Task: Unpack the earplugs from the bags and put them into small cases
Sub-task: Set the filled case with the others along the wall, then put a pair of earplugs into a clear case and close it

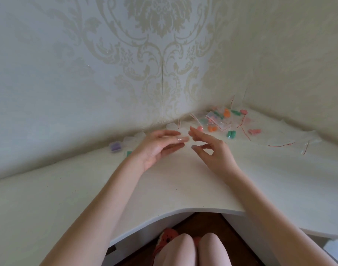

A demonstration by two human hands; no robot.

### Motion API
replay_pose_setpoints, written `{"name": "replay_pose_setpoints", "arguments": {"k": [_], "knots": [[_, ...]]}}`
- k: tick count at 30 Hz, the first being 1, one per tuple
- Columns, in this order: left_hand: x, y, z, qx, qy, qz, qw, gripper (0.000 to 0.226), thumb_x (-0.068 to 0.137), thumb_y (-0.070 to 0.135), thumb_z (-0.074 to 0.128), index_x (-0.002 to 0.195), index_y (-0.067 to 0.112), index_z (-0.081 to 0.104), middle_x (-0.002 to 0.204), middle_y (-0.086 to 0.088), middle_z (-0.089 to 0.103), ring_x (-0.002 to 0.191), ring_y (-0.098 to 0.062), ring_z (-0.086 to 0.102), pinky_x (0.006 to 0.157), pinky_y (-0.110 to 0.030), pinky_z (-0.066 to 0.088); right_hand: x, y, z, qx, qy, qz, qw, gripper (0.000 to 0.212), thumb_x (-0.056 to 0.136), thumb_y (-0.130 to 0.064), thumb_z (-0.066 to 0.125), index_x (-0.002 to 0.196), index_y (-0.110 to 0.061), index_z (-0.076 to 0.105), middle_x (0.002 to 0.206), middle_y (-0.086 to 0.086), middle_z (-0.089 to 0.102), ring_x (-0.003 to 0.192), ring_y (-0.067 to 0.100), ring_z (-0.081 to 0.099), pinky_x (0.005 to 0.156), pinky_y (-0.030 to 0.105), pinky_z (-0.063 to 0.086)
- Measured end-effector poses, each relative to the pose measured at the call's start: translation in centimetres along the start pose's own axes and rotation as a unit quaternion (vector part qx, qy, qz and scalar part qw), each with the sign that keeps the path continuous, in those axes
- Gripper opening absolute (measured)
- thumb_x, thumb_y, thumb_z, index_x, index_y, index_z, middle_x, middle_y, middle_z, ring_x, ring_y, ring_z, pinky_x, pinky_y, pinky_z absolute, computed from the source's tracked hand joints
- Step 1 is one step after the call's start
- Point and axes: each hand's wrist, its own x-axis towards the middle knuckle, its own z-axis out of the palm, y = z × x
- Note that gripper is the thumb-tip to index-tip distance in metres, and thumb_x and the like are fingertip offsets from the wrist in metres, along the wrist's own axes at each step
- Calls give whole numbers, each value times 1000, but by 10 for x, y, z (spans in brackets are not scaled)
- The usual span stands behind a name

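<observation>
My left hand (160, 147) and my right hand (210, 148) hover close together over the white corner desk (173, 181), fingers spread, with nothing visible in either. Behind my right hand lies a heap of small clear zip bags (220, 120) holding orange, green and pink earplugs. A green pair (231, 134), an orange pair (212, 128) and a pink pair (254, 131) lie at the heap's near edge. Small clear cases (140, 134) line the back wall to the left. One case holds purple earplugs (116, 147). A green-filled case (129, 153) is partly hidden by my left hand.
Flat bags with red strips (279, 144) lie on the right of the desk. Patterned walls (162, 64) close the corner behind and to the right. The desk's curved front edge (183, 211) sits above my knees (185, 246).
</observation>
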Motion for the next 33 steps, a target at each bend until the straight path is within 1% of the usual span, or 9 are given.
{"name": "replay_pose_setpoints", "arguments": {"k": [2, 4, 6, 12, 18, 21, 23, 29, 33], "knots": [[1, 7, -14, 115, 109, 102, 982, 21, 79, 4, 73, 99, 8, 65, 92, -11, 71, 76, -17, 67, 75, -27, 58, 1, 1, -2, 12, 43, 21, 999, 50, 90, 1, 57, 126, -33, 54, 113, -19, 63, 101, -7, 58, 79, 8, 45], [1, 11, -34, 232, 236, 211, 920, 16, 80, 15, 74, 94, 16, 66, 85, -2, 70, 69, -13, 63, 69, -26, 54, 2, 3, -4, 17, 86, 41, 995, 44, 91, 3, 52, 122, -27, 59, 110, -12, 66, 95, -6, 58, 74, 7, 44], [-2, 14, -55, 315, 299, 268, 860, 16, 79, 23, 73, 94, 21, 65, 83, 8, 66, 65, -9, 58, 63, -21, 47, 2, 3, -5, 5, 94, 55, 994, 42, 90, 5, 50, 117, -24, 62, 107, -9, 67, 89, -4, 57, 69, 5, 41], [4, 2, -102, 437, 280, 120, 846, 27, 77, 30, 68, 100, 29, 54, 85, 8, 63, 85, -17, 62, 74, -37, 53, 3, 5, -2, -31, 60, 68, 995, 44, 88, 8, 49, 98, -33, 63, 97, -18, 62, 85, -2, 55, 67, 6, 40], [1, 7, -103, 509, 325, 81, 793, 15, 77, 31, 66, 82, 22, 55, 82, 1, 62, 83, -25, 59, 74, -35, 48, 5, 20, -4, -101, 60, 108, 987, 43, 89, 7, 42, 107, -24, 66, 111, -8, 64, 103, 11, 54, 78, 8, 37], [-1, 7, -99, 530, 338, 85, 773, 10, 77, 27, 62, 82, 20, 56, 85, -4, 62, 90, -30, 57, 76, -37, 49, 6, 26, -4, -165, 55, 112, 978, 48, 87, 6, 40, 115, -24, 65, 125, -1, 61, 121, 20, 49, 99, 33, 40], [-1, 6, -94, 555, 355, 98, 746, 8, 78, 22, 58, 84, 16, 57, 89, -7, 61, 96, -33, 54, 80, -40, 48, 5, 26, -5, -185, 63, 115, 974, 49, 86, 6, 38, 116, -22, 65, 127, 1, 60, 122, 24, 48, 102, 42, 38], [0, 5, -87, 562, 387, 119, 721, 8, 82, 13, 59, 90, 12, 62, 96, -11, 63, 103, -36, 49, 77, -37, 42, 6, 28, -10, -185, 103, 174, 962, 48, 85, 5, 36, 113, -22, 65, 125, 3, 60, 116, 26, 50, 100, 45, 40], [2, 4, -70, 557, 386, 191, 710, 17, 78, 2, 54, 90, 9, 65, 92, -14, 61, 95, -37, 53, 75, -39, 43, 10, 32, -18, -172, 147, 216, 950, 54, 82, 4, 33, 119, -26, 61, 130, 6, 56, 117, 30, 48, 99, 43, 42]]}}
